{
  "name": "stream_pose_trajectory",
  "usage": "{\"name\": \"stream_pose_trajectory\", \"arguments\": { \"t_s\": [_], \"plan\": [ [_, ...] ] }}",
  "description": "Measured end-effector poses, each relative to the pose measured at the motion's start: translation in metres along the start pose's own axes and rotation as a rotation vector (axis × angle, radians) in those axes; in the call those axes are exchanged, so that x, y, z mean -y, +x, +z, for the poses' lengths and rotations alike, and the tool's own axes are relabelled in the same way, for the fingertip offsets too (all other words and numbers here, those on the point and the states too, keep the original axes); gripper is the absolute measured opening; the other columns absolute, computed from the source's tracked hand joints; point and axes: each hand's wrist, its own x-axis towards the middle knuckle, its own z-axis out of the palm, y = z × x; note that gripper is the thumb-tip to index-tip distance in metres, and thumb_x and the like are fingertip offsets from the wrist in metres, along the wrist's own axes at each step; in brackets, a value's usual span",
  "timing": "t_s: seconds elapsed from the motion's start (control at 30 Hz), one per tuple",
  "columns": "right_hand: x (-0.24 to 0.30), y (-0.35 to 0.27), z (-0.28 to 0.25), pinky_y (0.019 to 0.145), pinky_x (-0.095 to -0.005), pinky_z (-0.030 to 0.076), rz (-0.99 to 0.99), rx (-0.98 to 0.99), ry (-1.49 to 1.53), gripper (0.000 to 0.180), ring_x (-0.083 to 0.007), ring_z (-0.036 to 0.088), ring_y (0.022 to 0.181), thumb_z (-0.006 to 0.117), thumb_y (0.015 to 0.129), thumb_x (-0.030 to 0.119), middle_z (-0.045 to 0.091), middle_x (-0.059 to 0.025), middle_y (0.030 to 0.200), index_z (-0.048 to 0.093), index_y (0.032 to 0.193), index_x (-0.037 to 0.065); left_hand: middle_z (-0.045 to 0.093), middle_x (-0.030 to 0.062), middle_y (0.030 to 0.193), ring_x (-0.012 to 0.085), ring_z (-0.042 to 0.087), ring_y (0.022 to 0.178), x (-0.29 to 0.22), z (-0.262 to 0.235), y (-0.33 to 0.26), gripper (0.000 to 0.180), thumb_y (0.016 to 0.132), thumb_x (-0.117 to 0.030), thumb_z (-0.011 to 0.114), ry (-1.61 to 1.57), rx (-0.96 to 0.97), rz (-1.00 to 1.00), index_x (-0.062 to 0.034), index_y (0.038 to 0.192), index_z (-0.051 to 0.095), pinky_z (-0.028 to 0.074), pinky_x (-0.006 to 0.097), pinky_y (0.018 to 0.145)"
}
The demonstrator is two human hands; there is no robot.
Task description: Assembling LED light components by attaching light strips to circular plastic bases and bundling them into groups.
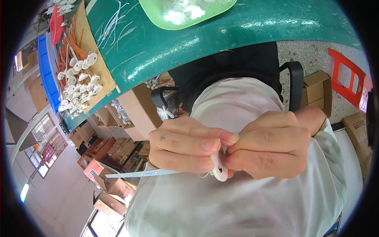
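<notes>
Close in front of my body, my left hand point(185, 146) and my right hand point(268, 146) meet with their fingertips pinched together. Between them is a small white round disc point(220, 170) with a dark hole, tilted on edge and partly covered by the fingers. From under my left hand a thin white strip with small yellowish LEDs point(134, 174) runs out to the left; its inner end is hidden. My right fingers press at the disc's upper right side, and what lies right between the fingertips is too small to make out.
Across the green table point(166, 51) stand a light green bowl point(173, 27) of clear bits and loose white wires point(112, 25). White discs on orange strips point(81, 85) lie piled on cardboard at left, beside a blue bin point(46, 71). A black armrest point(294, 85) and red plastic frame point(347, 75) are right.
</notes>
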Motion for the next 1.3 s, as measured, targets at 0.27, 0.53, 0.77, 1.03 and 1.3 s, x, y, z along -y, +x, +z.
{"name": "stream_pose_trajectory", "arguments": {
  "t_s": [0.27,0.53,0.77,1.03,1.3],
  "plan": [
    [0.001,-0.001,-0.002,0.039,-0.0211,0.042,-0.029,0.030,-0.015,0.016,-0.0141,0.053,0.047,0.067,0.060,-0.008,0.061,-0.0152,0.070,0.064,0.075,-0.012,0.063,0.0299,0.108,0.0430,0.072,0.082,-0.004,-0.002,-0.002,0.025,0.070,0.012,0.078,-0.004,0.000,-0.028,0.0080,0.088,0.061,0.065,0.041,0.064],
    [-0.003,-0.005,0.000,0.040,-0.0207,0.043,-0.033,0.056,-0.003,0.015,-0.0137,0.054,0.048,0.067,0.062,-0.008,0.061,-0.0147,0.071,0.065,0.077,-0.012,0.062,0.0315,0.111,0.0453,0.071,0.084,-0.001,-0.003,-0.009,0.028,0.070,0.013,0.077,-0.010,-0.051,-0.009,0.0086,0.093,0.061,0.064,0.044,0.068],
    [0.001,-0.011,0.005,0.043,-0.0208,0.046,0.055,0.007,0.092,0.016,-0.0144,0.058,0.051,0.069,0.068,-0.006,0.064,-0.0137,0.075,0.067,0.083,-0.011,0.061,0.0323,0.114,0.0452,0.071,0.086,-0.004,-0.002,-0.010,0.031,0.070,0.013,0.077,-0.035,0.014,-0.028,0.0085,0.095,0.059,0.064,0.044,0.070],
    [0.005,-0.009,0.011,0.035,-0.0191,0.043,0.159,-0.052,0.068,0.013,-0.0133,0.057,0.040,0.074,0.059,-0.005,0.068,-0.0148,0.067,0.070,0.071,-0.002,0.062,0.0319,0.110,0.0424,0.072,0.082,-0.001,0.003,-0.014,0.030,0.069,0.012,0.079,0.019,-0.052,0.004,0.0076,0.091,0.059,0.064,0.041,0.065],
    [0.000,-0.011,0.013,0.037,-0.0213,0.047,0.091,-0.077,0.052,0.011,-0.0146,0.058,0.041,0.072,0.062,-0.006,0.067,-0.0146,0.067,0.068,0.072,-0.005,0.061,0.0331,0.112,0.0453,0.070,0.087,-0.004,-0.005,-0.008,0.035,0.069,0.012,0.080,-0.005,0.042,-0.014,0.0087,0.098,0.061,0.064,0.042,0.071]
  ]
}}
